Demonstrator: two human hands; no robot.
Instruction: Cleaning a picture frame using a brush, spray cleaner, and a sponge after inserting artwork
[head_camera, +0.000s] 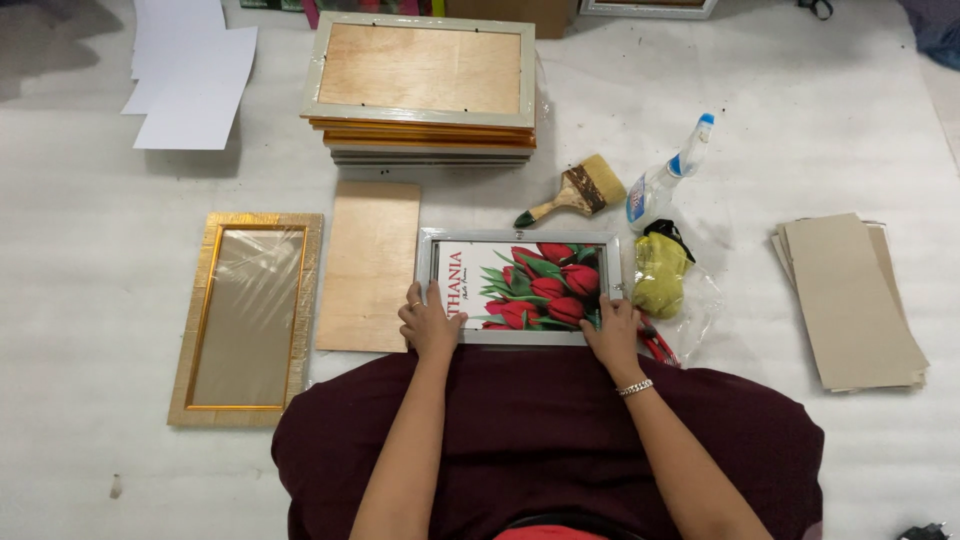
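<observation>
White padded floor carries everything; person sits on it, dark maroon lap at the bottom edge. Landmark: silver frame with a red tulip print, lying flat just beyond the lap, centre.

Largest first. Stack of frames well beyond the silver frame, backs up, plywood showing on top. Gold frame far left of the silver frame, flat, glass in, no print. Plywood backing board just left of the silver frame, edges nearly touching. Pile of grey-brown cardboard sheets well to the right of it. White paper sheets far beyond-left. Yellow-green cloth just right of the silver frame, on clear plastic. Spray bottle beyond-right, lying tilted. Paint brush just beyond the silver frame's top right corner. Red-handled tool, partly hidden, by the near right corner.

Left hand on the near left corner of the silver frame, fingers curled down on the rail and print, pressing, not lifting. Right hand on the near right corner, fingers spread flat, also pressing; bracelet on the wrist.

Judgement: print is being seated in the frame. To do it well: keep even pressure at both corners, square the print to the rails, slide fingertips outward so no buckle, avoid smudging the picture face, keep the frame flat on the floor.
</observation>
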